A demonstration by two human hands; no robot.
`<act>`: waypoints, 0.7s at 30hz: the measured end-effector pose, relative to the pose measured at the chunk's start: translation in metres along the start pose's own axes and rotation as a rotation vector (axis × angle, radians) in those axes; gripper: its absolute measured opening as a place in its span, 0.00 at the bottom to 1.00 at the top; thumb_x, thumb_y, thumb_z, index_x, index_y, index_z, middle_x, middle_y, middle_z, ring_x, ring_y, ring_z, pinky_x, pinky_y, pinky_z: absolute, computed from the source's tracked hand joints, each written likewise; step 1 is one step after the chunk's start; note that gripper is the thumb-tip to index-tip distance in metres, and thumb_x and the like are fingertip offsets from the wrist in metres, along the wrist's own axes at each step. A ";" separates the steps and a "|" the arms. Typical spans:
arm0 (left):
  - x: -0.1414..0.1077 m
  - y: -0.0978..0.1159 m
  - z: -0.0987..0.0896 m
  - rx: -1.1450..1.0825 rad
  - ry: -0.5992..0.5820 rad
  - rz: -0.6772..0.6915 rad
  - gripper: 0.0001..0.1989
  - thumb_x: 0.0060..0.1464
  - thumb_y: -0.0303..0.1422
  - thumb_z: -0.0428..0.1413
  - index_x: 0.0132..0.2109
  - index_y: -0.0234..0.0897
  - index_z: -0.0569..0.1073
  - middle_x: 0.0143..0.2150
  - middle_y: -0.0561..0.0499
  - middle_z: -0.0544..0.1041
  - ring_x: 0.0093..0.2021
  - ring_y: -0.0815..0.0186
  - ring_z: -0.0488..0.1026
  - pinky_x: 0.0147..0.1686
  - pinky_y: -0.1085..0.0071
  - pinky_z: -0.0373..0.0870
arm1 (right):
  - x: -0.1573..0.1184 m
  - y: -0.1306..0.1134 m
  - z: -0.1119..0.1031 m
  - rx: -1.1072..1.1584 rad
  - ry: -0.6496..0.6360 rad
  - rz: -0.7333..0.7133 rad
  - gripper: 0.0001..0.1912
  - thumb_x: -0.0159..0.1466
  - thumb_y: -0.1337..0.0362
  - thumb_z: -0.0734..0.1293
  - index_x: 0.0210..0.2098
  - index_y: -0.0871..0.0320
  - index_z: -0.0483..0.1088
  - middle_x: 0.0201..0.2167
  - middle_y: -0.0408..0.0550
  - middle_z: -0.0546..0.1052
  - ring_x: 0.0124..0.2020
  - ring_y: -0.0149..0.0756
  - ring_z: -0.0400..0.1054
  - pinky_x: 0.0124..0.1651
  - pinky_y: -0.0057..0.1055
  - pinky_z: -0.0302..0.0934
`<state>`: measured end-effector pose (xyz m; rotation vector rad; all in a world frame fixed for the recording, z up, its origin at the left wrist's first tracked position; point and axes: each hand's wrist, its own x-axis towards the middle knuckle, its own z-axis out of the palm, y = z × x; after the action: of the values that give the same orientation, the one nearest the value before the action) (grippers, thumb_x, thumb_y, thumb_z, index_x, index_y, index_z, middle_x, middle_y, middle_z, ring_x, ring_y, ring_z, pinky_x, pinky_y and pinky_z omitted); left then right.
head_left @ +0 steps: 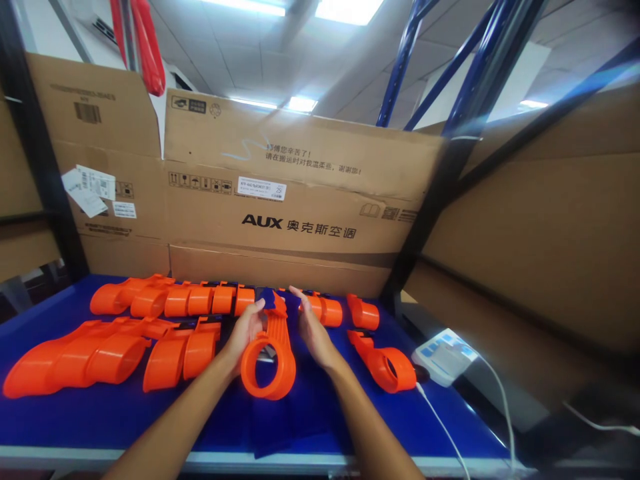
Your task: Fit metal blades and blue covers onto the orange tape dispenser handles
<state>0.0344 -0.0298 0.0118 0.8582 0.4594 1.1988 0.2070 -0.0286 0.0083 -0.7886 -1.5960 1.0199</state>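
An orange plastic part (280,340) with a round ring at its lower end is held up over the middle of the blue table. My left hand (246,337) is closed at its upper left, thumb on a dark blue strap (269,298) at the part's top. My right hand (314,333) is on the other side, fingers closed around a blue strap end (293,298); its fingertips are partly hidden. The ring faces me and hangs below both hands, touching neither.
Orange ring parts stand in a back row (176,301) and a front-left group (107,363). One orange part (390,369) lies at right, beside a white power strip (444,357) with cables. A cardboard sheet (300,200) and dark posts (415,247) enclose the blue table (100,420).
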 end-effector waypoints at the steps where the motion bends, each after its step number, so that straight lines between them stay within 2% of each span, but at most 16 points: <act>1: 0.000 0.000 0.000 0.008 0.002 0.000 0.29 0.55 0.50 0.56 0.56 0.34 0.75 0.42 0.40 0.83 0.45 0.50 0.81 0.43 0.59 0.77 | 0.000 0.000 0.003 -0.002 -0.001 -0.003 0.35 0.71 0.38 0.49 0.69 0.49 0.53 0.61 0.52 0.71 0.64 0.40 0.63 0.65 0.45 0.58; 5: -0.006 -0.002 0.002 0.015 -0.022 -0.065 0.29 0.55 0.51 0.56 0.55 0.35 0.75 0.41 0.40 0.83 0.43 0.50 0.81 0.40 0.60 0.78 | -0.001 0.001 0.008 -0.089 0.041 -0.044 0.34 0.69 0.37 0.53 0.65 0.49 0.62 0.62 0.51 0.70 0.68 0.41 0.58 0.68 0.46 0.54; 9: -0.011 -0.002 0.003 -0.035 -0.061 -0.089 0.26 0.53 0.46 0.59 0.55 0.36 0.74 0.43 0.40 0.83 0.42 0.52 0.81 0.38 0.62 0.78 | 0.000 0.004 0.008 -0.118 0.151 -0.078 0.30 0.69 0.39 0.56 0.61 0.49 0.67 0.61 0.50 0.72 0.67 0.44 0.59 0.69 0.46 0.53; 12: -0.011 -0.001 0.003 -0.035 -0.022 -0.022 0.24 0.51 0.40 0.63 0.54 0.37 0.73 0.44 0.42 0.82 0.41 0.55 0.81 0.38 0.64 0.77 | 0.001 0.004 0.004 -0.141 0.219 -0.107 0.27 0.69 0.41 0.58 0.58 0.49 0.69 0.59 0.49 0.73 0.65 0.46 0.62 0.68 0.47 0.56; 15: -0.009 -0.001 0.001 0.006 0.050 0.058 0.25 0.48 0.38 0.65 0.53 0.37 0.72 0.45 0.42 0.82 0.41 0.57 0.81 0.38 0.67 0.77 | -0.001 -0.002 -0.002 -0.142 0.182 -0.148 0.24 0.69 0.45 0.62 0.58 0.50 0.69 0.56 0.49 0.76 0.60 0.47 0.67 0.65 0.47 0.59; 18: -0.006 -0.001 0.000 0.060 0.117 0.143 0.26 0.47 0.38 0.67 0.53 0.38 0.73 0.51 0.42 0.79 0.46 0.57 0.79 0.42 0.67 0.75 | -0.004 -0.009 -0.008 -0.166 0.157 -0.172 0.22 0.67 0.49 0.66 0.57 0.50 0.72 0.54 0.50 0.78 0.55 0.48 0.71 0.62 0.48 0.61; 21: -0.006 -0.001 0.001 0.096 0.162 0.216 0.27 0.46 0.37 0.68 0.54 0.40 0.73 0.55 0.44 0.77 0.53 0.56 0.76 0.46 0.66 0.74 | -0.005 -0.012 -0.012 -0.219 0.168 -0.210 0.20 0.65 0.51 0.68 0.54 0.50 0.75 0.53 0.51 0.78 0.56 0.50 0.71 0.62 0.50 0.60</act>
<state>0.0335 -0.0355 0.0108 0.9139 0.5699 1.4617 0.2201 -0.0352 0.0181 -0.8114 -1.6230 0.6198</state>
